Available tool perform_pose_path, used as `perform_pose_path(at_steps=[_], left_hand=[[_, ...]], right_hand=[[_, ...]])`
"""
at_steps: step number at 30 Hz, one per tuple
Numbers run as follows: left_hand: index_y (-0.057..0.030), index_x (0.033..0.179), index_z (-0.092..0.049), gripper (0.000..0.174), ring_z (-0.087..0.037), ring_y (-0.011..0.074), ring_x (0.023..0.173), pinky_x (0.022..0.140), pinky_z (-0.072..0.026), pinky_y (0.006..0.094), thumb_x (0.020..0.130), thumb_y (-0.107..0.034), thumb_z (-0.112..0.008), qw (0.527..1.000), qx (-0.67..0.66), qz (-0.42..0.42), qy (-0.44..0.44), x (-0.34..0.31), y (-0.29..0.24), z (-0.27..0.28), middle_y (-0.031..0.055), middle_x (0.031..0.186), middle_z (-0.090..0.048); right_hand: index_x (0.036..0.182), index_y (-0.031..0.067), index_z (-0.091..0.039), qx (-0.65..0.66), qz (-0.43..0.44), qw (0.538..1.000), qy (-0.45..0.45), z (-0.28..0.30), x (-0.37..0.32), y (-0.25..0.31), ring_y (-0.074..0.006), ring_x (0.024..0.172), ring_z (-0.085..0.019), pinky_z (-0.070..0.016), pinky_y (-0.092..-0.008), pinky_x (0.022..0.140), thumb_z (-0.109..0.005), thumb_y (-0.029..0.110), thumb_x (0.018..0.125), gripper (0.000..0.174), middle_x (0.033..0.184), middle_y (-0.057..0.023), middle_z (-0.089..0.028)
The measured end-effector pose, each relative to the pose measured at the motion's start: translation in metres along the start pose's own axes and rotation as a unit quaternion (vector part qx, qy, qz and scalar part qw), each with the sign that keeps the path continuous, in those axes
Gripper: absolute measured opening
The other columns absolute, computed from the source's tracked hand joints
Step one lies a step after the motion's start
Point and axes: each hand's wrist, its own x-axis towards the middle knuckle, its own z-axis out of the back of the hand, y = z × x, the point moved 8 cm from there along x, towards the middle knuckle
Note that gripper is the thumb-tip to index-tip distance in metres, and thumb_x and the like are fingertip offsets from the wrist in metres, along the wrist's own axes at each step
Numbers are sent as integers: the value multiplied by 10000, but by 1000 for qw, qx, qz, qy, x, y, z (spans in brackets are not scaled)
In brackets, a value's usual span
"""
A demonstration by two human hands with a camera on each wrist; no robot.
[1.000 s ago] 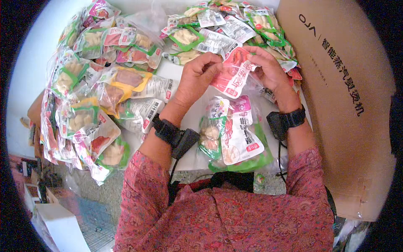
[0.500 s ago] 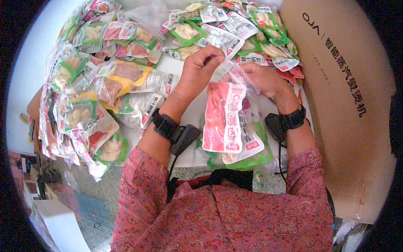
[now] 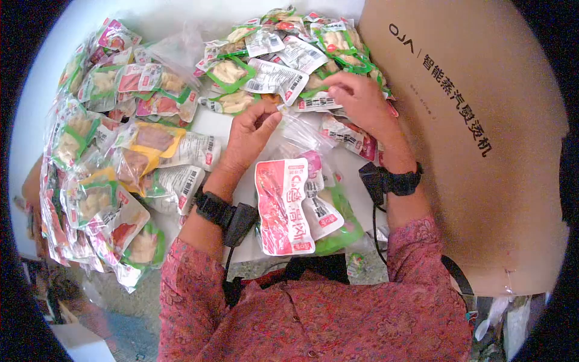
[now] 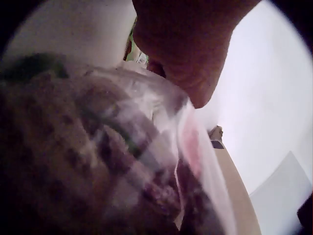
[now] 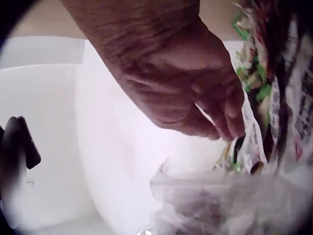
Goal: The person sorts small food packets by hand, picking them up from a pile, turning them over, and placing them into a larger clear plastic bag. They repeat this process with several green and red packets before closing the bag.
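In the head view, the left hand (image 3: 249,136) is at 11 o'clock from the middle. Its fingers are bent and pinch the top edge of the clear bag (image 3: 297,130). The right hand (image 3: 363,107) is between 1 and 2 o'clock, apart from the bag. Its fingers are loosely bent, and they hold nothing that I can see.

The bag is on the desk (image 3: 211,123), near the middle, with its mouth to 12 o'clock. In its lower part is a white pack (image 3: 321,214). The red pack (image 3: 282,205) lies at 7 o'clock, partly over the white pack; I cannot tell if it is fully inside the bag.

A big pile (image 3: 108,157) of packs is at 9 to 10 o'clock, and a smaller pile (image 3: 274,72) is at 12 to 1 o'clock, near the right hand. The carton (image 3: 458,181) stands at 3 o'clock. The left wrist view is dark and blurred.
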Motion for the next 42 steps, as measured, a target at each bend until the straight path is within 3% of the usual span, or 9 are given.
perform_pose_path(at_steps=[2,6,9,12,18,21,26,29,42], left_hand=[[-27,788,-536,120,-371,28,603,530,-327,180,829,-139,-546,999,22,24,37,-1,1,-5,-64,651,-427],[-22,773,-535,182,-383,38,587,524,-334,188,845,-189,-520,998,-37,42,3,-2,0,-3,-52,636,-433],[-27,766,-534,195,-393,45,574,521,-341,193,853,-198,-500,998,-42,37,11,-1,-4,-1,-41,623,-437],[-33,762,-531,175,-385,42,564,521,-336,190,851,-179,-497,997,-70,35,4,-1,-1,-3,-40,612,-426],[-44,762,-535,158,-408,47,541,501,-342,189,843,-177,-509,989,-136,47,26,-3,-2,-6,-34,606,-443],[-50,764,-544,187,-432,53,534,485,-349,192,846,-214,-509,966,-234,101,35,-4,0,-10,-28,604,-459],[-52,769,-556,300,-456,58,549,511,-378,188,856,-326,-473,952,-249,175,2,-8,8,-8,-12,650,-499],[-49,772,-556,316,-468,67,579,548,-403,193,861,-337,-460,951,-224,208,54,-12,14,-15,-8,694,-518],[-70,800,-540,94,-390,42,545,471,-309,181,811,-117,-460,962,-204,174,41,-6,19,-11,-9,705,-519]], right_hand=[[853,29,-580,-80,-39,994,-58,25,-8,3,-303,691,-574,-454,-375,631,-503,199,764,207,774,-156,-596],[814,22,-564,-210,-87,974,-18,37,-34,18,-307,680,-568,-450,-387,626,-520,207,744,203,741,-154,-586],[937,11,-560,-304,-135,934,133,5,-60,3,-271,797,-565,-444,-349,692,-571,213,747,278,854,-132,-597],[1068,50,-497,-365,-47,924,100,-24,-71,6,-277,990,-470,-394,-378,803,-644,165,666,443,1035,-137,-505],[1065,90,-511,-455,48,888,45,-44,-53,7,-296,861,-496,-415,-385,733,-642,124,626,460,885,-130,-500],[1006,94,-543,-451,-4,885,116,-37,-37,5,-289,858,-515,-423,-390,719,-616,108,647,366,907,-121,-526],[816,62,-543,-236,78,965,-79,5,1,40,-292,755,-557,-433,-396,644,-502,114,727,110,771,-125,-568],[814,58,-541,-288,78,954,-27,-19,6,55,-291,766,-557,-433,-390,651,-504,103,721,110,786,-123,-572],[1162,85,-449,-307,14,938,161,-50,-67,18,-298,992,-495,-415,-361,824,-527,12,665,508,1122,-132,-491]])
